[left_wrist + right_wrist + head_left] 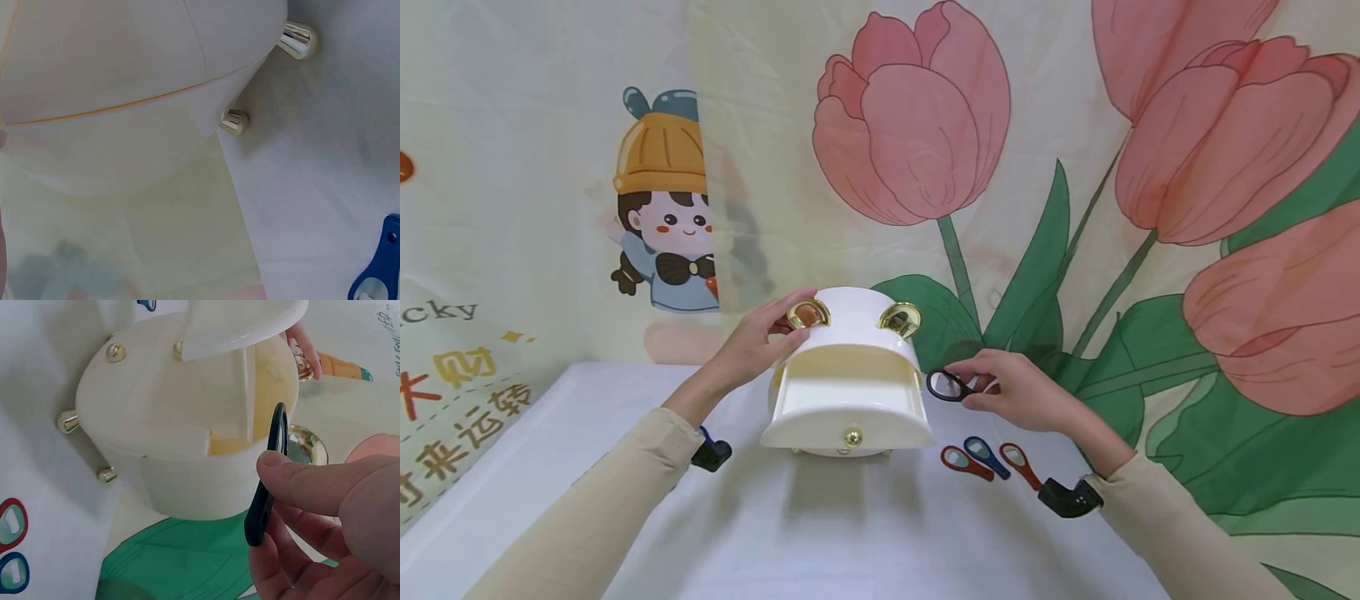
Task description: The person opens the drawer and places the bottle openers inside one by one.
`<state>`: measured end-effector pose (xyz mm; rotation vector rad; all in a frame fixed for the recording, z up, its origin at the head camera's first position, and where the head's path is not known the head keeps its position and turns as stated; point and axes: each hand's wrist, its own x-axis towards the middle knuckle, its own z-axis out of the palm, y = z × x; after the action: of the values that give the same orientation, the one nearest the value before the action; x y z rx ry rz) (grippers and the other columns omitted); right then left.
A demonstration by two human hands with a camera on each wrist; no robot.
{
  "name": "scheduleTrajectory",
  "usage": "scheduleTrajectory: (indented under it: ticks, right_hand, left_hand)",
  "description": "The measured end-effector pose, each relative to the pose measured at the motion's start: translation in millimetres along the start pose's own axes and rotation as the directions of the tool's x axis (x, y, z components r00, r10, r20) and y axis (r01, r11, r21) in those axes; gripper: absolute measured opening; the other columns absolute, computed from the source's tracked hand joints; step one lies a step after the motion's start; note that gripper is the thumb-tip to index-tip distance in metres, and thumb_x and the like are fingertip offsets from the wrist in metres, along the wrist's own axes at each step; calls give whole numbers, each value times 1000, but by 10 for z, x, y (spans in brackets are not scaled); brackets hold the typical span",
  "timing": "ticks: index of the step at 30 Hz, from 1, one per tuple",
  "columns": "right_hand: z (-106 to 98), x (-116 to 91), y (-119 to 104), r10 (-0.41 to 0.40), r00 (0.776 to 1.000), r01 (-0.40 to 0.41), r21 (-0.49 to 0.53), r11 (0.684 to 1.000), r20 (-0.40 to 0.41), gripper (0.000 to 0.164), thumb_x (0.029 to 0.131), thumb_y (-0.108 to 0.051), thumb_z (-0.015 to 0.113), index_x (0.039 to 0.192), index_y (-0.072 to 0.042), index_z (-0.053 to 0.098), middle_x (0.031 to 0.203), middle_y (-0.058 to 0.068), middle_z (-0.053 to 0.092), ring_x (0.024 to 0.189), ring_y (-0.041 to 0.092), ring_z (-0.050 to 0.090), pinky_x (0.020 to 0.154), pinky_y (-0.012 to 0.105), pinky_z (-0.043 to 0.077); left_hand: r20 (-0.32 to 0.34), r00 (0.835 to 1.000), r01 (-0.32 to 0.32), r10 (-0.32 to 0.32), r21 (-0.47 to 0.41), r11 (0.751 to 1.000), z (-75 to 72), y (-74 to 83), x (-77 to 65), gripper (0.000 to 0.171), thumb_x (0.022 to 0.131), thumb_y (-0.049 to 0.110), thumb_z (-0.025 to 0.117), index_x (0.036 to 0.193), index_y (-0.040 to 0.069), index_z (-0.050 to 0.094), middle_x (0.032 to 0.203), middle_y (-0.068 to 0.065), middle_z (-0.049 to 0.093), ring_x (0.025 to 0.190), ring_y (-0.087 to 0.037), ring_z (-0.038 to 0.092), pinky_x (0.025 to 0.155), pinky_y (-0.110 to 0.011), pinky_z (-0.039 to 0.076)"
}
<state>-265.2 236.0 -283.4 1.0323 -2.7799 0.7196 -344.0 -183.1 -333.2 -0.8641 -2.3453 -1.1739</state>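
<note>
A white frog-like drawer box [857, 317] stands on the table with two gold rings on top and its drawer [847, 425] pulled out toward me. My left hand [760, 333] grips the box at the left gold ring [808, 313], thumb in front and fingers over the top. To the right of the drawer, my right hand [1018, 387] pinches a small black magnifying glass [259, 509] between thumb and fingers, lens end toward the box. Just below lie a red magnifying glass [967, 463], a blue one [987, 457] and another red one [1021, 465].
Another blue magnifying glass [380, 256] lies on the table left of the box, mostly behind the left wrist's black camera [711, 454] in the head view. The white tabletop [850, 550] ends at a curtain printed with tulips [917, 117].
</note>
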Motion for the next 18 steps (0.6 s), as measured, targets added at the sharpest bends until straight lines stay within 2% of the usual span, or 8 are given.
scheduleTrajectory:
  ticks: [11,18]
  right_hand:
    - [-47,313,-281,-48,998,49,-41,998,34,45,93,-5,82,137,-9,72,101,0,66,82,15,59,68,27,53]
    - [-59,485,-464,-78,994,81,-38,996,78,46,93,-6,81,138,-9,72,108,1,68,85,15,65,73,28,60]
  left_hand:
    - [-1,1000,10,-10,10,1000,6,-9,-8,63,105,22,69,163,27,45,144,-6,62,107,-21,65,100,-29,55]
    - [-1,1000,25,-25,10,1000,4,-1,-10,63,105,22,70,163,28,45,143,-5,62,107,-21,65,100,-33,55]
